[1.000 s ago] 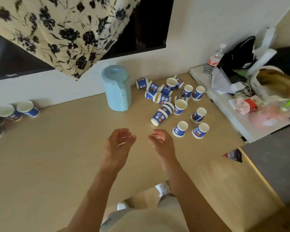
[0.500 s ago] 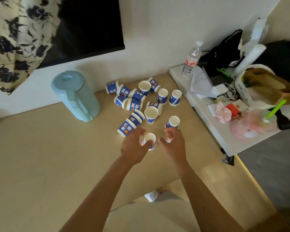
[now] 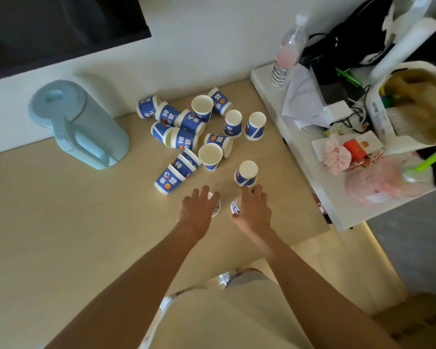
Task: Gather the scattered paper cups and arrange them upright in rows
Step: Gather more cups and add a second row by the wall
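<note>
Blue-white paper cups (image 3: 186,137) jumbled, some upright; left hand (image 3: 198,210), right hand (image 3: 253,210) each curled round one; beige table (image 3: 61,235), white wall (image 3: 199,46)

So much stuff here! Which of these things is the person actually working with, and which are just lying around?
Part of the job:
- left hand on a cup
- right hand on another cup
- scattered paper cups
- upright cup
- wooden table

Just lying about:
- blue jug
- water bottle
- white side shelf clutter
</note>
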Motion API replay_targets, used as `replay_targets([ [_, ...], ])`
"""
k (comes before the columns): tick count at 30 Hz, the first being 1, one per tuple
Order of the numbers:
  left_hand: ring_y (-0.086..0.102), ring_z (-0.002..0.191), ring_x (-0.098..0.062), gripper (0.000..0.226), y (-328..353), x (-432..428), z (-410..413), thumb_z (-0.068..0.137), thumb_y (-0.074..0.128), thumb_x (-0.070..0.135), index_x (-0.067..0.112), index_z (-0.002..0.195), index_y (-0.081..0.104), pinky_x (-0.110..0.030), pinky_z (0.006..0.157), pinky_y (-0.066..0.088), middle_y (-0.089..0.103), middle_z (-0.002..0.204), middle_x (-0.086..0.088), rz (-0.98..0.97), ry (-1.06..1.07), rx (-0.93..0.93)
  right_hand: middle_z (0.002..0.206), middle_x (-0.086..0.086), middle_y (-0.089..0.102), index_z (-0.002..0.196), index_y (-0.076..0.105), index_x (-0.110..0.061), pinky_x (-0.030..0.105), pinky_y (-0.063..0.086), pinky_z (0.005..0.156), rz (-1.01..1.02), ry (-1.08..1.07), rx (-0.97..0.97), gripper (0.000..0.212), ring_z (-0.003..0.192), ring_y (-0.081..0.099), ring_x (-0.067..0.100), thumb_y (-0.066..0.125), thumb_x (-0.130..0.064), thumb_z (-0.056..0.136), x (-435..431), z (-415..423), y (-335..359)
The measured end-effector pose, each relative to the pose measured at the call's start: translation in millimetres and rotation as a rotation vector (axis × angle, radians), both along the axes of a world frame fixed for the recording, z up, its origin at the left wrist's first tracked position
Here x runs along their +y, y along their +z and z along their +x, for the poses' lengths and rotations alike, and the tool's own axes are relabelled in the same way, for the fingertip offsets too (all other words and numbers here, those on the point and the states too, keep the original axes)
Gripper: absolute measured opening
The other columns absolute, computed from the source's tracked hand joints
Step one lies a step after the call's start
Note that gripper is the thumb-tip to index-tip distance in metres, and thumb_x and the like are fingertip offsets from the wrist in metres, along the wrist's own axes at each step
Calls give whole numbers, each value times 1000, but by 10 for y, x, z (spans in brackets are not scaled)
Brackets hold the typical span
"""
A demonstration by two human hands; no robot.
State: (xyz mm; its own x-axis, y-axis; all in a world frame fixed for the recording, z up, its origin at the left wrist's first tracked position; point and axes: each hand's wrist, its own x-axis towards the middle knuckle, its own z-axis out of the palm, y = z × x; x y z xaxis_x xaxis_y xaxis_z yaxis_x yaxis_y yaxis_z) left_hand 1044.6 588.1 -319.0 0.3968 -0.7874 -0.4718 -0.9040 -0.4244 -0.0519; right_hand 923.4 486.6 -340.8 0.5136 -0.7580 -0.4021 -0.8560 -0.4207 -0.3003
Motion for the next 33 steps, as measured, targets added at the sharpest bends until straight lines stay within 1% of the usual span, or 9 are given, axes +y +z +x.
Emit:
replay_targets([
  [6, 45, 130, -24, 64, -85, 28, 19, 92, 67, 35, 26, 147, 36, -37, 97, 46, 43, 143, -3, -40, 67, 44, 123, 5, 46, 133, 47, -23, 38, 53, 79, -41, 41, 6, 64, 116, 51, 27, 79, -35, 78, -81, -109, -40],
  [9, 58, 115, -22, 57, -83, 142, 85, 85, 71, 43, 26, 135, 51, -36, 91, 49, 59, 127, 0, -240, 285, 179, 117, 3, 52, 126, 53, -22, 37, 53, 82, 6, -27, -74, 61, 108, 57, 25, 79, -41, 75, -154, -192, -36],
  [13, 60, 85, -16, 47, -8, 299, 140, 73, 85, 30, 18, 113, 64, -22, 72, 44, 68, 101, 3, -631, 864, 427, 103, 0, 65, 107, 58, -19, 32, 54, 75, 284, -339, -404, 48, 90, 66, 20, 86, -35, 71, -236, -255, -10],
  [16, 65, 89, -21, 41, 37, 427, 118, 76, 85, 24, 13, 110, 64, -25, 73, 49, 70, 105, -3, -753, 1141, 607, 98, 2, 68, 97, 60, -19, 25, 53, 65, 612, -546, -629, 47, 79, 68, 15, 87, -38, 64, -227, -184, 96],
  [18, 68, 91, -22, 38, 74, 527, 65, 80, 83, 20, 12, 111, 62, -26, 73, 53, 71, 109, -8, -790, 1246, 727, 100, 4, 68, 98, 61, -20, 36, 56, 73, 792, -564, -683, 44, 82, 68, 18, 84, -36, 64, -192, -92, 159],
  [22, 64, 76, -16, 36, 211, 784, -36, 85, 78, 10, 7, 116, 62, -13, 58, 49, 74, 107, -17, -880, 1292, 871, 105, 6, 72, 106, 62, -22, 33, 57, 71, 935, -426, -694, 32, 83, 71, 14, 82, -23, 82, -54, 67, 282],
  [26, 67, 81, -17, 44, 446, 1109, -54, 84, 79, 7, 6, 125, 62, -16, 62, 51, 75, 107, -17, -965, 1241, 986, 104, 2, 76, 116, 62, -25, 25, 56, 65, 1045, -192, -684, 63, 83, 72, 10, 82, -44, 60, 125, 176, 522],
  [30, 70, 86, -16, 53, 674, 1509, -9, 74, 80, 20, 5, 122, 65, -25, 75, 56, 76, 104, -12, -1109, 1166, 1054, 103, 4, 74, 121, 62, -26, 35, 50, 79, 1064, 31, -654, 66, 91, 68, 17, 78, -40, 58, 326, 304, 741],
  [33, 68, 74, -8, 46, 822, 1858, 8, 77, 79, 17, 2, 118, 66, -20, 67, 53, 77, 90, 0, -1230, 1125, 1034, 102, 14, 72, 122, 64, -20, 35, 51, 87, 1062, 206, -627, 66, 94, 66, 19, 77, -33, 59, 541, 374, 902],
])
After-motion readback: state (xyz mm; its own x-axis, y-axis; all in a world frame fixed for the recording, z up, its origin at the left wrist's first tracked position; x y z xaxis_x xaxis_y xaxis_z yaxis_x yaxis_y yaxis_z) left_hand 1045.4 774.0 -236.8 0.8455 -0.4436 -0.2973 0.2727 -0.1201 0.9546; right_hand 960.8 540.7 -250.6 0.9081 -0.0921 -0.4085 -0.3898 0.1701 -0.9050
